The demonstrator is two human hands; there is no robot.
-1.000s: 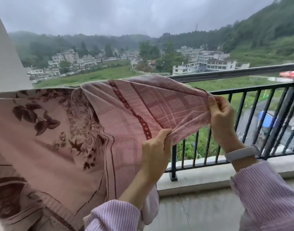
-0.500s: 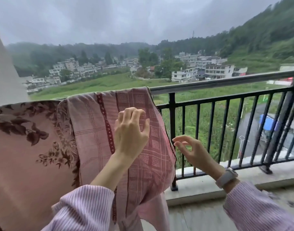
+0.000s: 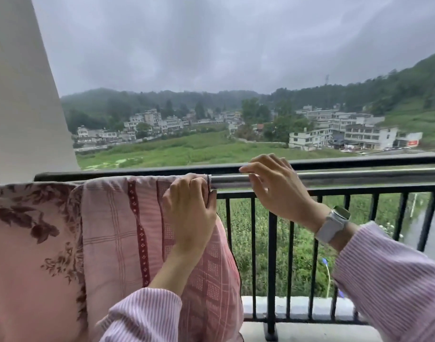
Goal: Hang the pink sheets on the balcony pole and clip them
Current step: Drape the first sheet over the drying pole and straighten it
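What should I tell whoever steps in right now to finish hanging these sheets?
Left hand grips the checked pink sheet at its right edge, on the silver pole.
Right hand is open, fingertips at the bare pole, holding nothing.
Floral pink sheet hangs to the left, overlapping the checked one.
Done: both sheets draped.
Left: clip them; no clips in view.
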